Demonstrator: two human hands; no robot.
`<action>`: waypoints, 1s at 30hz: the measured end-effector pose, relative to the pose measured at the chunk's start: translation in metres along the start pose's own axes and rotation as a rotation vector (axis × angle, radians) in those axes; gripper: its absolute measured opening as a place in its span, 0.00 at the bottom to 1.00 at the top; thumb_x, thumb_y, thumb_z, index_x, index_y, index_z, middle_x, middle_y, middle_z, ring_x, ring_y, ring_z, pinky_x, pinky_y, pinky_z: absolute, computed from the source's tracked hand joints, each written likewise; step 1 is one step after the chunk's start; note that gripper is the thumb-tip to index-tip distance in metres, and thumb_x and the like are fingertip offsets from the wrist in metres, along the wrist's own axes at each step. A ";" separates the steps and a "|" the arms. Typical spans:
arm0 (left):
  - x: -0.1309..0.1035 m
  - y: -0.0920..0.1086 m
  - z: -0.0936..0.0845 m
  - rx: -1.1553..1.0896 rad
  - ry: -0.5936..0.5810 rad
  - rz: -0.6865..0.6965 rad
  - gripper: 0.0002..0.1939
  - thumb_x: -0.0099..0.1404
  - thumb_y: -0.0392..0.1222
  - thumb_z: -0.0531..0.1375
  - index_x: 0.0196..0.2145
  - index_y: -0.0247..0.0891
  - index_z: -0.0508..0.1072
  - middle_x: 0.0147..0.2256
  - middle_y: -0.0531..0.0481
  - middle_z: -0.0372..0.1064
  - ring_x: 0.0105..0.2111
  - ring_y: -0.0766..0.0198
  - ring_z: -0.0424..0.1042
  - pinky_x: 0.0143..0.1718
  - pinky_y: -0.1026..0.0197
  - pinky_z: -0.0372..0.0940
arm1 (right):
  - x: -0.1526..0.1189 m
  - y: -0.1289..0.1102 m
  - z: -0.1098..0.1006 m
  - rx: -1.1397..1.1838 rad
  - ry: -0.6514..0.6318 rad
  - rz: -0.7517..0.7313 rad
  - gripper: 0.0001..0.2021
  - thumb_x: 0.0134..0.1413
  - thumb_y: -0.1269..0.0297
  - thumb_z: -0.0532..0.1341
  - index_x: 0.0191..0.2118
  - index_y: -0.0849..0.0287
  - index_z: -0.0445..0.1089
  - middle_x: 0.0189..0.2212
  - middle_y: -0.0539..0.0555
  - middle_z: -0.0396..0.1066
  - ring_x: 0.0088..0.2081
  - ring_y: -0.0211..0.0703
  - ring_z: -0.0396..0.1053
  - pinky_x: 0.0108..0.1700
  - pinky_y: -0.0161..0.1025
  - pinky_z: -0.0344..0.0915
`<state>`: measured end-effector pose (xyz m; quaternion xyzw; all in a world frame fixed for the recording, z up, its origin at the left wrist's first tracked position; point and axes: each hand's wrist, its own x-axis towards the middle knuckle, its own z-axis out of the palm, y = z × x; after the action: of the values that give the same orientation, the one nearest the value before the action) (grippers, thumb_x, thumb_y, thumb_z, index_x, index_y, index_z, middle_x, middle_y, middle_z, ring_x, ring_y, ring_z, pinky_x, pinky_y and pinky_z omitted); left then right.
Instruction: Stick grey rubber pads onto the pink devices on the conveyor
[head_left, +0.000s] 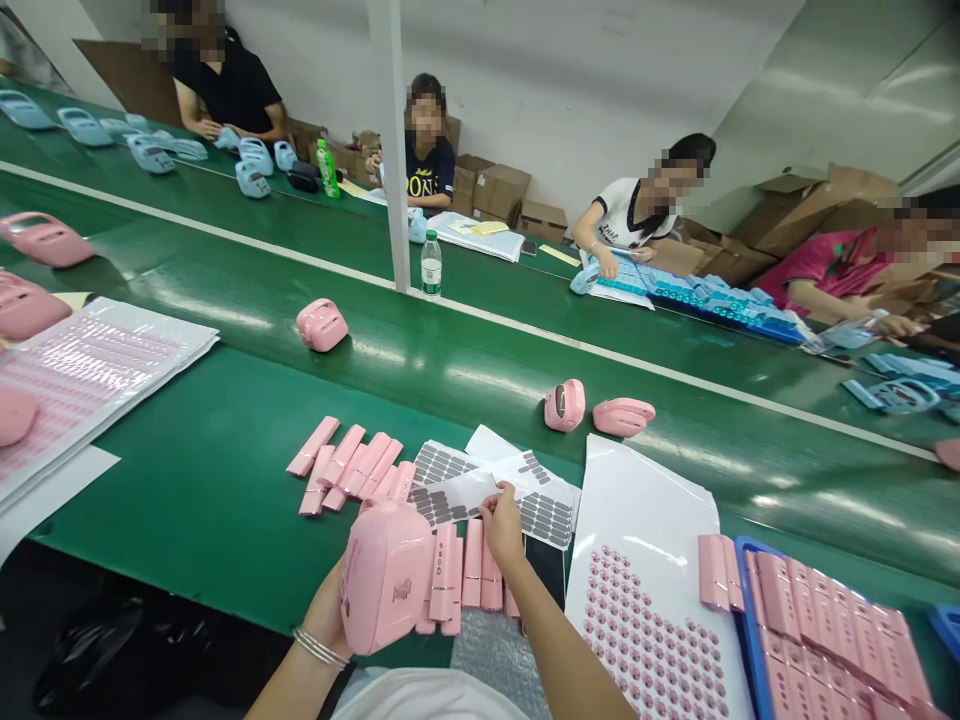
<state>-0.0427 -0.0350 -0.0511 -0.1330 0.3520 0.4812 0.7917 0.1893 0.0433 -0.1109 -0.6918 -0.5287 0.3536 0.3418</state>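
My left hand (326, 610), with bracelets at the wrist, holds a pink plastic housing (388, 580) from its left side; small dark print shows on its face. My right hand (501, 515) pinches at a sheet of grey oval stickers (465, 497); whether a single sticker is between the fingertips is too small to tell. More sticker sheets (546, 515) lie under and beside that hand. Several pink bar-shaped parts (360, 465) lie left of the sheets, and others (444, 575) stand in a row between my two hands.
A large sheet of round stickers (645, 620) and a blue tray (757, 640) of pink parts lie right. Sticker sheets (97, 370) lie left. Pink housings (322, 325) rest on the green conveyor (465, 360). Beyond a post (397, 150), several people handle light-blue parts.
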 end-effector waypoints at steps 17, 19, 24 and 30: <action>-0.006 -0.044 0.080 0.082 -0.264 -0.232 0.14 0.58 0.47 0.59 0.29 0.30 0.73 0.27 0.42 0.71 0.28 0.58 0.70 0.31 0.60 0.64 | -0.109 -0.182 -0.085 0.811 -0.061 0.279 0.30 0.37 0.64 0.70 0.40 0.53 0.49 0.22 0.44 0.70 0.25 0.36 0.65 0.29 0.33 0.60; -0.007 -0.046 0.086 0.099 -0.280 -0.218 0.13 0.58 0.46 0.59 0.30 0.31 0.73 0.27 0.43 0.70 0.28 0.58 0.70 0.31 0.60 0.63 | -0.111 -0.184 -0.087 0.813 -0.022 0.284 0.30 0.36 0.64 0.71 0.40 0.53 0.49 0.22 0.44 0.70 0.24 0.37 0.65 0.28 0.33 0.60; -0.011 -0.046 0.095 0.089 -0.325 -0.221 0.13 0.58 0.48 0.59 0.32 0.34 0.74 0.27 0.45 0.70 0.28 0.59 0.69 0.30 0.61 0.63 | -0.110 -0.175 -0.091 0.793 -0.017 0.261 0.29 0.37 0.65 0.70 0.40 0.53 0.49 0.22 0.45 0.71 0.24 0.37 0.65 0.25 0.32 0.58; -0.010 -0.045 0.089 0.056 -0.251 -0.306 0.15 0.60 0.50 0.58 0.33 0.33 0.73 0.28 0.45 0.69 0.30 0.59 0.69 0.33 0.60 0.62 | -0.110 -0.173 -0.091 0.772 -0.014 0.248 0.28 0.39 0.66 0.69 0.41 0.54 0.48 0.23 0.46 0.71 0.25 0.35 0.65 0.27 0.32 0.60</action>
<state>0.0310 -0.0151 0.0135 -0.1017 0.2394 0.3583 0.8966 0.1610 -0.0369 0.0972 -0.5690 -0.2718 0.5694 0.5274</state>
